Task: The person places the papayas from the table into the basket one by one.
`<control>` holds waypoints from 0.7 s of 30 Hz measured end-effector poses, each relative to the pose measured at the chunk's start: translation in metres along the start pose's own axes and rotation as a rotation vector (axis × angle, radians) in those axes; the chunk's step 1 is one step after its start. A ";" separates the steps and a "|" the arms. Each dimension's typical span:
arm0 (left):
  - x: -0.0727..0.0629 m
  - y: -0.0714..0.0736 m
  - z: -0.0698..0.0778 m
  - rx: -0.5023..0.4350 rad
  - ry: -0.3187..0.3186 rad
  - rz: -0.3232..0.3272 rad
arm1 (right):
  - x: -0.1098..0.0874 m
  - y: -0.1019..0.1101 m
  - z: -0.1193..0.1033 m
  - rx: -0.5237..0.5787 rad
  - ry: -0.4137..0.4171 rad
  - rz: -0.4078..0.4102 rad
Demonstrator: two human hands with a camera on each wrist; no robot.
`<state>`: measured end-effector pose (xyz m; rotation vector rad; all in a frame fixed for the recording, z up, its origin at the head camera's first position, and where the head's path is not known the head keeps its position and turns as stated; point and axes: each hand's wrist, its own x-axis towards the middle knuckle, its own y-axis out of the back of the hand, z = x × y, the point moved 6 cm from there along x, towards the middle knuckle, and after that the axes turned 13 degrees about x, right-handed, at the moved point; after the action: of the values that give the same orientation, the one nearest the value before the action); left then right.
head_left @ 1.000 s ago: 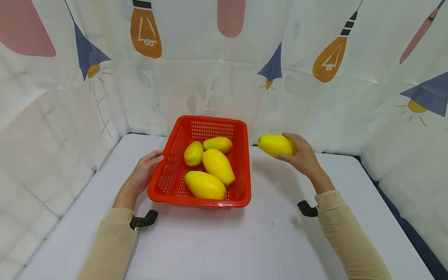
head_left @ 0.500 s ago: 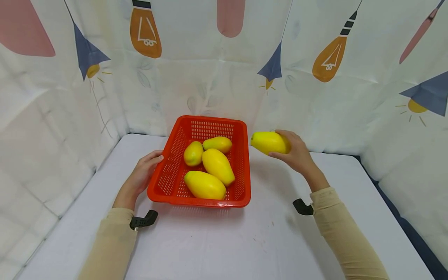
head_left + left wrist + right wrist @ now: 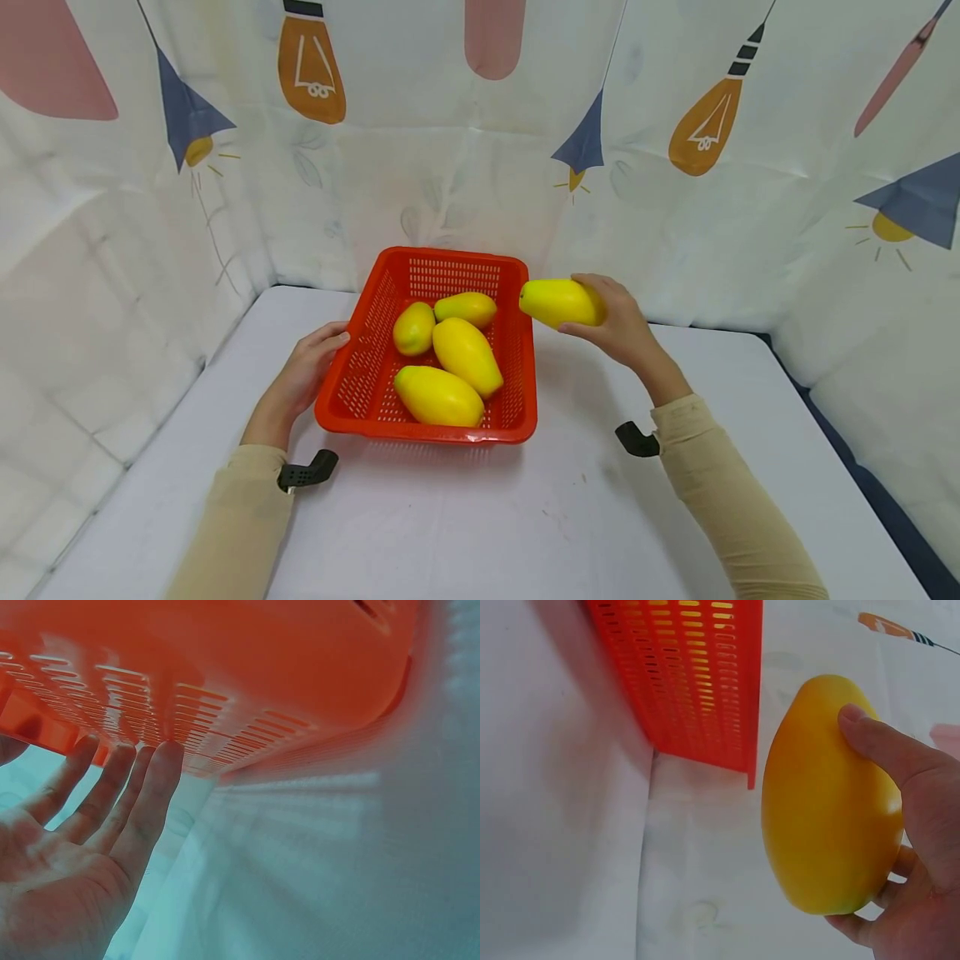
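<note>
In the head view a red plastic basket stands on the white table, with several yellow papayas inside. My left hand is at the basket's left side. The left wrist view has its fingers nearly straight, their tips touching the slotted outer wall. My right hand grips another yellow papaya, held up off the table at the basket's far right corner. In the right wrist view the thumb lies on one face of that papaya, and the other fingers are partly hidden behind it.
A white cloth covers the table. Behind and at the sides hangs a pale curtain printed with lamps and bulbs, close to the far table edge. A black wrist device sits at the left sleeve, another wrist device at the right.
My right hand has moved left with the papaya, from well right of the basket up to its right rim, and slightly higher in view. Left hand and basket have stayed in place.
</note>
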<state>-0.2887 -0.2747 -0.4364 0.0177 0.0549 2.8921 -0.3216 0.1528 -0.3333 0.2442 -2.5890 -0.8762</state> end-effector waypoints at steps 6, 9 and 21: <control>0.000 0.001 0.000 -0.001 0.002 0.002 | 0.003 -0.007 -0.008 0.005 -0.001 -0.013; 0.000 0.001 -0.001 -0.009 -0.002 0.001 | 0.004 -0.010 -0.012 0.007 0.008 -0.019; 0.001 0.000 -0.001 -0.020 -0.006 -0.003 | 0.007 -0.020 -0.022 0.015 0.037 -0.036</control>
<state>-0.2898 -0.2749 -0.4378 0.0224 0.0246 2.8891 -0.3177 0.1229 -0.3274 0.3096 -2.5656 -0.8574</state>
